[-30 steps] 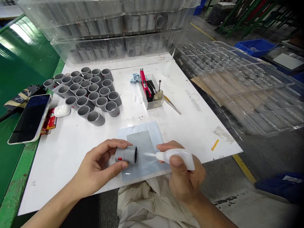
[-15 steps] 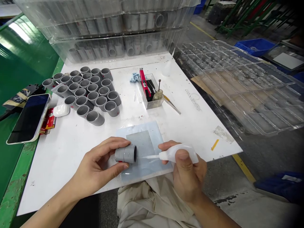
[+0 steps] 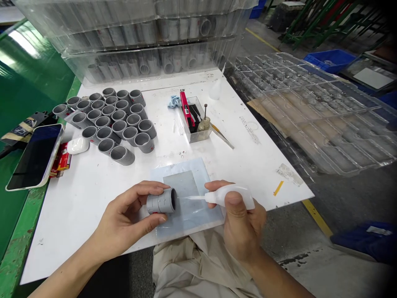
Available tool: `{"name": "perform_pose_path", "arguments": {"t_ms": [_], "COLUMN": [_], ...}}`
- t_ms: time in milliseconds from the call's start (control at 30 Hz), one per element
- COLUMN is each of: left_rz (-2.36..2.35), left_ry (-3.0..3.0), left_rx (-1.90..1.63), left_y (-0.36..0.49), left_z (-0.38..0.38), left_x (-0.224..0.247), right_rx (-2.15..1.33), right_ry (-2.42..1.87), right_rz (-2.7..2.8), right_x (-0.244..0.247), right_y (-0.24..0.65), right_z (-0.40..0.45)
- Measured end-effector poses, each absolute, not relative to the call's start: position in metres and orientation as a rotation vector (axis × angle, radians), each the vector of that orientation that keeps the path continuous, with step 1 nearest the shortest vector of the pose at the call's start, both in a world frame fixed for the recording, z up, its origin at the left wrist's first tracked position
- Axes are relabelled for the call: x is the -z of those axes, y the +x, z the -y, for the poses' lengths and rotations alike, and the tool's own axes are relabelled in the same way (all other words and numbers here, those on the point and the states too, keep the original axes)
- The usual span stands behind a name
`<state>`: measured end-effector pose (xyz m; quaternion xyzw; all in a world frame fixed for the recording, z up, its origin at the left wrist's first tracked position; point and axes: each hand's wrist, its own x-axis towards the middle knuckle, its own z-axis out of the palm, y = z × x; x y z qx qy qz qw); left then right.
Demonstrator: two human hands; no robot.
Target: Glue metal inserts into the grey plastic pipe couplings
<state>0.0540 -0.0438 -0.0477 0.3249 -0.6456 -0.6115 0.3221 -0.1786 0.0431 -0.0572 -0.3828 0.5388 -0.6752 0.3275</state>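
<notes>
Grey PVC coupling point(image 3: 161, 201) clenched in L hand point(image 3: 124, 219), fingers over top, thumb below, held on its side above plastic sheet point(image 3: 203, 174). R hand point(image 3: 240, 219) grasps white squeeze bottle point(image 3: 229, 196), thumb on top, nozzle aimed at coupling mouth, tip just apart. Both over white worktable point(image 3: 248, 165); more grey couplings point(image 3: 121, 128) stand clustered beyond, upper L.

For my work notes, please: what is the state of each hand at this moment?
Left hand: closed, holding a grey plastic pipe fitting.
Right hand: closed, holding a white squeeze bottle.
</notes>
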Motion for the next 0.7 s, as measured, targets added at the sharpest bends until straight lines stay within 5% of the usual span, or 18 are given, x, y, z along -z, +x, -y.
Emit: {"name": "perform_pose_path", "arguments": {"t_ms": [700], "left_rz": [1.699], "left_ry": [0.814], "left_rx": [1.601], "left_y": [0.0542], "left_z": [0.0444], "left_x": [0.0479], "right_rx": [1.77], "right_ry": [-0.956], "right_rz": [-1.431], "right_x": [0.0583], "right_y": [-0.1781], "right_z": [-0.0447]}}
